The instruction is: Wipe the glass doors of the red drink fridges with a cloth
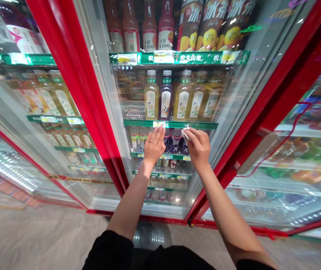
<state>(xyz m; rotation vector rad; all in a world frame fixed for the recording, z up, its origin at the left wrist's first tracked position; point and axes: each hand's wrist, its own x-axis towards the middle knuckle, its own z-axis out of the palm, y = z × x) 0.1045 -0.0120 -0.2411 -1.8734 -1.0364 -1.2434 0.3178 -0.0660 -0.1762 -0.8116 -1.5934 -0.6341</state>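
My left hand (155, 145) is stretched out, fingers extended, at the glass door (134, 88) of a drinks fridge. A ring shows on one of its fingers. To its right, my right hand (200, 146) pinches a crumpled white tissue (186, 132) at the glass. Both hands are level with a green shelf strip (200, 124). Behind the door, a dark bottle (166, 95) stands among several yellowish bottles (182, 97). Whether the left palm presses on the glass, I cannot tell.
Red door frames (84, 82) run down either side. A pale door handle (257, 152) and a thin red cord (291, 131) are on the right. Pink bottles (149, 28) and iced-tea bottles (209, 26) fill the upper shelf. Grey floor (50, 232) lies below.
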